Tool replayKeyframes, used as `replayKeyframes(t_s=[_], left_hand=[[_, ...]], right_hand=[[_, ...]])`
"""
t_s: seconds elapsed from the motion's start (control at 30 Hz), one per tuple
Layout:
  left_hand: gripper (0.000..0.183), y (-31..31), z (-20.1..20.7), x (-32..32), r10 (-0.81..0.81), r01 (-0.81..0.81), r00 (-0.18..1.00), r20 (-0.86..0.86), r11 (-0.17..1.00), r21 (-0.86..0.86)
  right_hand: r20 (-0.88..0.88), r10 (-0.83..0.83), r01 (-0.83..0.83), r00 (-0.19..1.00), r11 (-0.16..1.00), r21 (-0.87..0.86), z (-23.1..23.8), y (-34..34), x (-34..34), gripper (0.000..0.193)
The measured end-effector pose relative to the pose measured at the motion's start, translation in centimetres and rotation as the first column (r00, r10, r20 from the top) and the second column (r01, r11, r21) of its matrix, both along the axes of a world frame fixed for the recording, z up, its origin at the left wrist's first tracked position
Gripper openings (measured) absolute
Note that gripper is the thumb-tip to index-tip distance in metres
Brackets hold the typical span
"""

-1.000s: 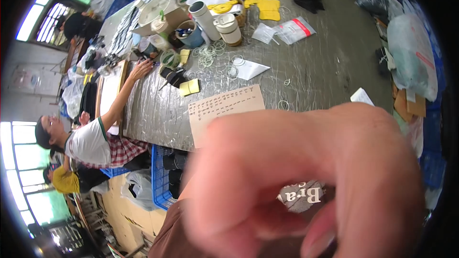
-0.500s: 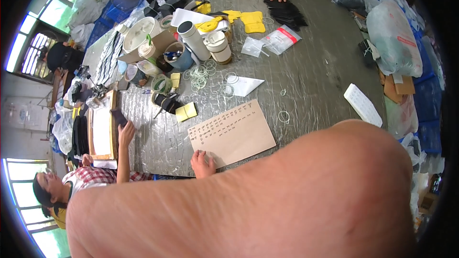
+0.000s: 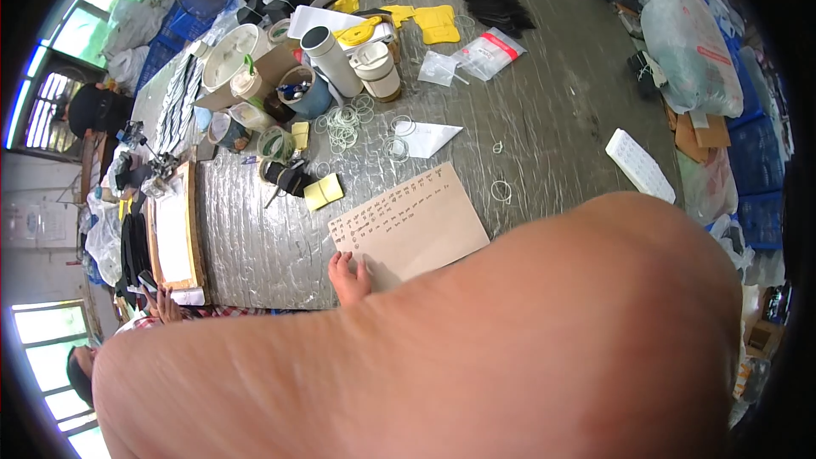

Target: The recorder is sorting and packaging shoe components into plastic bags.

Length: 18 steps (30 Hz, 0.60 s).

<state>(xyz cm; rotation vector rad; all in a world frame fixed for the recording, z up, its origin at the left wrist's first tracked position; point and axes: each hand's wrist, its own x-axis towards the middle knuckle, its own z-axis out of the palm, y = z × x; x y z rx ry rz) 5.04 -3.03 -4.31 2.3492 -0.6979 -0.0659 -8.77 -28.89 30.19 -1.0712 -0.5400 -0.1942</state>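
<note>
Since half a second ago, a co-worker's outstretched arm has gone from the worktop (image 3: 280, 276) to the left of the left hand's grip (image 3: 348, 279); a co-worker's hand (image 3: 167, 304) now shows at the lower end of a wood-edged frame (image 3: 195, 246), farther left. Fingers and thumb apart, the grip has stayed on the lower-left edge of the brown sheet (image 3: 416, 246), resting there without a visible pinch. Up and right of it, handwritten rows cover the sheet's upper part; the rest looks blank, so the writing seems partial. Below the grip crosses a bare arm (image 3: 425, 357); the right hand is out of sight. Beyond the grip lie a yellow pad (image 3: 323, 192) and pale rubber bands (image 3: 343, 127).
</note>
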Motion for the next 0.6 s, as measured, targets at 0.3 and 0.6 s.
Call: replayKeyframes(t_s=[0.3,0.6], left_hand=[[0.028,1.1,-1.3,1.5,0.005,-0.05,0.969,-0.245,0.983,-0.178],[0.017,-2.3,1.6,3.2,0.051,-0.058,0.993,-0.103,0.996,-0.068]], right_hand=[[0.082,0.056,-0.055,0.995,0.998,-0.008,-0.5,0.1,0.8,0.019],[-0.459,-0.444,0.34,0.769,0.893,-0.294,-10.6,-1.8,-0.3,0.021]])
